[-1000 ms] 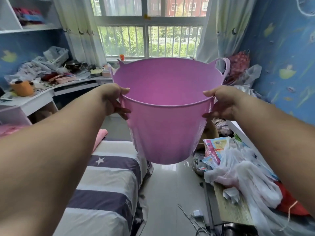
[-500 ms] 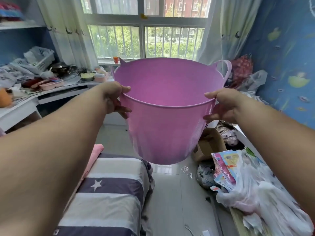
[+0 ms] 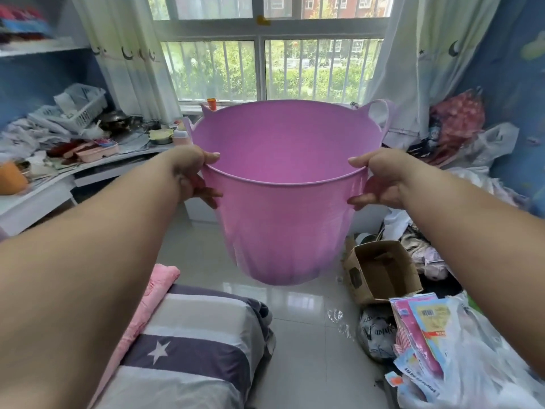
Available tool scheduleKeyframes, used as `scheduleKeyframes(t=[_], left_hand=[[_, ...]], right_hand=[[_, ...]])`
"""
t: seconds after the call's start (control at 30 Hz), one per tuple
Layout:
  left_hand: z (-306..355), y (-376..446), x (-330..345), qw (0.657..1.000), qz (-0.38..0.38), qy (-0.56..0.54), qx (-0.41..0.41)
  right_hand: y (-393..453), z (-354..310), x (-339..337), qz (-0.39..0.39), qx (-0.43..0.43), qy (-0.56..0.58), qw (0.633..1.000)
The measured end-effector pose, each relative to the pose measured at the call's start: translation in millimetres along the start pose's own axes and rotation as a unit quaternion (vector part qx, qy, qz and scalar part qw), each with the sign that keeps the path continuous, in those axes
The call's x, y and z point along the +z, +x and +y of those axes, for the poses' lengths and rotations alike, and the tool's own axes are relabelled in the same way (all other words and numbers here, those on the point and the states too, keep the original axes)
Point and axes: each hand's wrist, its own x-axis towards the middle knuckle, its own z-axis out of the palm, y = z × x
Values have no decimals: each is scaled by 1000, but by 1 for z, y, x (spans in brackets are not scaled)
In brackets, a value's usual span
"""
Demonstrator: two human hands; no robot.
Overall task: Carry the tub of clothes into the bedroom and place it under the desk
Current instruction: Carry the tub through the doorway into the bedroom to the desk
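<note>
1. Both hands clenched the tub's [image 3: 283,219] rim: left hand [image 3: 191,175], right hand [image 3: 380,181].
2. The tub hung upright, midair, above the floor [image 3: 300,335].
3. The counter [image 3: 88,175] lay forward-left, nearer the left hand.

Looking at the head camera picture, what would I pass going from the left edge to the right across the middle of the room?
Cluttered desk → left hand → pink tub → right hand → red bag by the blue wall.
</note>
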Motion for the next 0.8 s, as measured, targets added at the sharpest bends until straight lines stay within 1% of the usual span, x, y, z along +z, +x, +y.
scheduleKeyframes(t=[0.2, 0.37, 0.63, 0.8], left_hand=[[27, 51, 12, 999, 19, -31, -8], [42, 88, 8, 998, 44, -37, -10], [64, 155, -21, 997, 63, -40, -16], [85, 206, -53, 996, 73, -42, -23]], right_hand=[[73, -31, -12, -35, -7, -24, 999], [121, -54, -5, -60, -9, -38, 997], [197, -88, 30, -83, -1, -43, 996], [254, -122, 69, -91, -9, -49, 995]])
